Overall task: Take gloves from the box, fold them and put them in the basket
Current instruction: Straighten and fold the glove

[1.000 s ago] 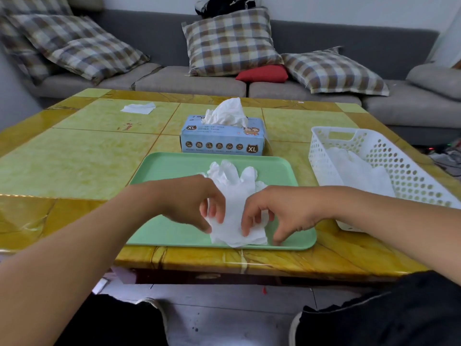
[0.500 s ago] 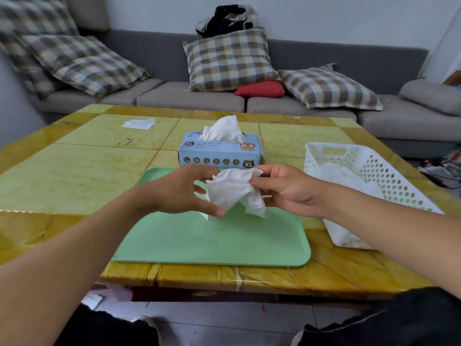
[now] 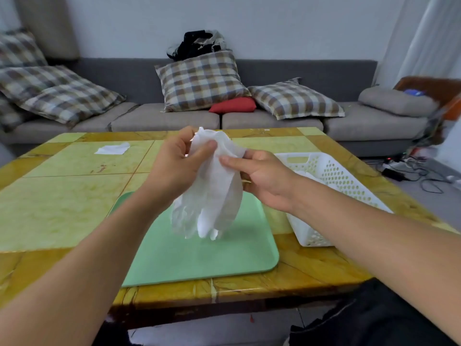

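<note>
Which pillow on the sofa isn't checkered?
The small red pillow, squeezed between two checkered pillows in the middle of the sofa. It is plain red; the others have brown-and-white squares.

At frame centre a glove (image 3: pixel 212 193) hangs between the left hand (image 3: pixel 179 163) and right hand (image 3: pixel 264 178), above a tray (image 3: pixel 199 258) on the table (image 3: pixel 50 201). The basket (image 3: pixel 331 176) sits right of the tray. A tissue (image 3: pixel 112 149) lies upper left; a sofa (image 3: pixel 274 121) stands behind.
</note>
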Action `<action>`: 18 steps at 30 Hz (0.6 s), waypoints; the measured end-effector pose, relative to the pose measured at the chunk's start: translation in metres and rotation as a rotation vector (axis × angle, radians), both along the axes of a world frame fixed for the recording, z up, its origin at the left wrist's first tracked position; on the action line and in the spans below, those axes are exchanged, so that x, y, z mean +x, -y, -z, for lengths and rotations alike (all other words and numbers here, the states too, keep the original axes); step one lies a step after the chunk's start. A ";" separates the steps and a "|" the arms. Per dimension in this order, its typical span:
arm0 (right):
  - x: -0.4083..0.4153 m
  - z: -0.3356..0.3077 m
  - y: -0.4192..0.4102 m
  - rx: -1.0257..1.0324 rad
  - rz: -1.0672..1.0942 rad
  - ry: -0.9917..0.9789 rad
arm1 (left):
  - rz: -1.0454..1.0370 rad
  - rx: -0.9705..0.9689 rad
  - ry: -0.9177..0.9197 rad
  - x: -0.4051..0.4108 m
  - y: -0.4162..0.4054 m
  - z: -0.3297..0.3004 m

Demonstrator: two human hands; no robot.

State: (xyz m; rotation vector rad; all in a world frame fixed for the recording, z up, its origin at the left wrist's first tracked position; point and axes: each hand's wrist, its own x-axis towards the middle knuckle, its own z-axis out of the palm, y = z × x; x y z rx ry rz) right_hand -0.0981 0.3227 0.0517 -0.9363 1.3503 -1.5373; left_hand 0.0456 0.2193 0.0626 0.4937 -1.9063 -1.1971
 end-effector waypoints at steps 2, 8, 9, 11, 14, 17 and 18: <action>-0.009 -0.016 -0.013 -0.053 0.103 -0.027 | -0.041 -0.094 0.012 -0.006 -0.010 -0.009; -0.056 -0.074 -0.072 -0.078 0.160 -0.116 | 0.177 0.214 0.015 -0.044 -0.046 -0.047; -0.066 -0.081 -0.081 -0.082 0.184 -0.131 | 0.230 0.278 0.033 -0.053 -0.052 -0.054; -0.083 -0.092 -0.098 -0.069 0.234 -0.162 | 0.308 0.383 0.072 -0.073 -0.065 -0.065; -0.109 -0.101 -0.118 -0.033 0.290 -0.174 | 0.343 0.507 0.118 -0.108 -0.077 -0.074; -0.142 -0.095 -0.117 0.063 0.342 -0.182 | 0.318 0.535 0.192 -0.145 -0.075 -0.071; -0.148 -0.093 -0.113 0.087 0.347 -0.180 | 0.299 0.528 0.215 -0.155 -0.072 -0.068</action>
